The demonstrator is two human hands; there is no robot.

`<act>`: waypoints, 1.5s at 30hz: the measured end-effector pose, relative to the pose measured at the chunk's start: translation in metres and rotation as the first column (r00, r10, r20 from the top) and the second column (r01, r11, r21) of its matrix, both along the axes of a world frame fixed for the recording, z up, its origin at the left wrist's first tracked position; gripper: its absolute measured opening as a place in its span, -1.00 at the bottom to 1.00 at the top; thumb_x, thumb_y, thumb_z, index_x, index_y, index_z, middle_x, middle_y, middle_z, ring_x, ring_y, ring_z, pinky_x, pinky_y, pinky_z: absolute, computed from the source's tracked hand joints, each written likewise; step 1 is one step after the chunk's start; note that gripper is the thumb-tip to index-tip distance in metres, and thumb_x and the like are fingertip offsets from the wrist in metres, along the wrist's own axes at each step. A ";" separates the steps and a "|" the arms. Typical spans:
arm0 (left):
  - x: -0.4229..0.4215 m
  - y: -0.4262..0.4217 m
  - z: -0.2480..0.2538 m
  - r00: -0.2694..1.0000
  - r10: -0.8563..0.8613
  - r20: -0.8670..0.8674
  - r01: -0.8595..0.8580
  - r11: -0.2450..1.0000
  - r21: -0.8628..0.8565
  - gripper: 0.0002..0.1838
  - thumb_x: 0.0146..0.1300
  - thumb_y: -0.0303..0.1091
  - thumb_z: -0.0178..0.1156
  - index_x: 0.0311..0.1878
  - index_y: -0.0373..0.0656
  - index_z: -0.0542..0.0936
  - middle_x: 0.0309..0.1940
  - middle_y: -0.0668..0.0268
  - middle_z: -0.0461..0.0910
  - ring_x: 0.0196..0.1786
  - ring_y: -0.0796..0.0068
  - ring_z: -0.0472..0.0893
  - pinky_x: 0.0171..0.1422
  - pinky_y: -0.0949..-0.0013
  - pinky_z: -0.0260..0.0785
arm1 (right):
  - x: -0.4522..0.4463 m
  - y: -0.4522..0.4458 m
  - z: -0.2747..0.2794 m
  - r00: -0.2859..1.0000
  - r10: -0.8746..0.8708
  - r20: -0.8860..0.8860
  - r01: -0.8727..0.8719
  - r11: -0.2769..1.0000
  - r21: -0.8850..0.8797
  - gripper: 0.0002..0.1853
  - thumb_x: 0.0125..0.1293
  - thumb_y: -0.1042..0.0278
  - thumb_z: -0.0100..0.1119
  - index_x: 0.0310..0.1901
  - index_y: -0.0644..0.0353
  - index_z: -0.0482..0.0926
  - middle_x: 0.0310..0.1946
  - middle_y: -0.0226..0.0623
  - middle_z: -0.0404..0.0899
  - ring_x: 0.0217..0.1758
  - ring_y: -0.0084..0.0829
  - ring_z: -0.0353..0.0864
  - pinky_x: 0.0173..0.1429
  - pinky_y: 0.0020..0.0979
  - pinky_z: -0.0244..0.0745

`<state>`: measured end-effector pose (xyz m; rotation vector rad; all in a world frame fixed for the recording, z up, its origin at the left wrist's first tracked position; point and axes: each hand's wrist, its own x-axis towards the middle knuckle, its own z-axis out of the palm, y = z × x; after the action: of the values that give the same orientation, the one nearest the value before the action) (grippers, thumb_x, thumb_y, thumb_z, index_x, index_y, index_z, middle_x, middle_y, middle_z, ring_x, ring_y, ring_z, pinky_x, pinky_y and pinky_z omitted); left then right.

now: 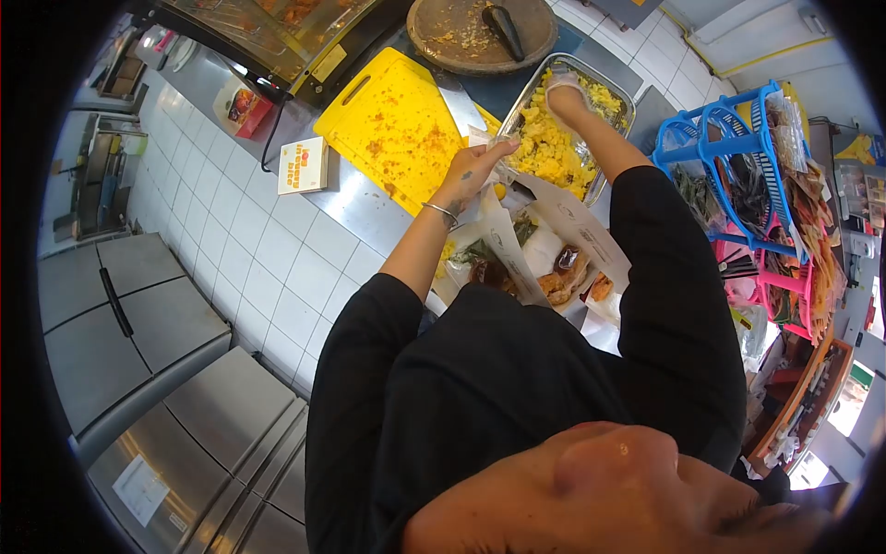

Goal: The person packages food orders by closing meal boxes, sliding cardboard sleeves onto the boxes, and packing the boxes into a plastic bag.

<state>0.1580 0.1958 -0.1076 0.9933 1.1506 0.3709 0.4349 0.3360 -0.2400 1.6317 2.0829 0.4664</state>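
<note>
Fingers of my left hand (472,174) half-curled by the paper food box (503,233), grip unclear | beyond, yellow food (552,152) in a metal tray (605,76) | my plastic-gloved right hand (566,100) down in it, closure unclear | stone mortar (445,35) farthest

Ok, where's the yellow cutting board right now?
Head view, on the counter: the yellow cutting board lies left of the metal tray of yellow food, just beyond the left hand, with a small white box off its left side.
</note>
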 end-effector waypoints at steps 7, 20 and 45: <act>0.004 -0.005 -0.008 0.975 0.174 0.139 -0.178 0.984 0.016 -0.27 0.16 0.23 0.38 0.00 -0.38 0.69 -0.18 0.21 0.67 -0.21 0.52 0.63 -0.06 0.47 0.50 | -0.046 -0.114 0.118 0.656 -0.546 -0.522 0.108 0.752 -0.650 -0.29 0.42 0.31 0.03 0.57 -0.10 0.07 -0.13 0.11 0.68 -0.10 -0.06 0.74 -0.02 -0.09 0.61; 0.003 -0.003 -0.014 0.987 0.154 0.044 -0.154 0.988 0.006 -0.10 0.10 0.37 0.33 0.12 -0.40 0.64 -0.04 0.11 0.65 -0.02 0.36 0.60 0.16 0.35 0.41 | 0.057 -0.068 0.113 0.940 -0.265 -0.214 0.218 0.950 -0.222 -0.21 0.47 0.40 -0.10 0.63 -0.20 -0.20 -0.04 0.02 0.71 -0.05 -0.05 0.76 -0.09 -0.02 0.67; 0.001 -0.008 -0.007 0.978 0.183 0.098 -0.179 0.983 -0.049 0.02 0.11 0.36 0.32 0.32 -0.46 0.49 0.35 -0.09 0.43 0.37 0.19 0.42 0.46 0.26 0.19 | 0.037 0.018 -0.042 0.953 0.243 0.181 -0.173 0.927 -0.334 -0.82 0.31 0.46 0.09 -0.20 0.18 0.71 -0.15 -0.05 0.71 -0.12 -0.20 0.73 0.01 -0.31 0.60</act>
<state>0.1592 0.1875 -0.1148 0.8277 1.1548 0.5367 0.4715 0.3539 -0.2822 1.1292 2.0485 0.3424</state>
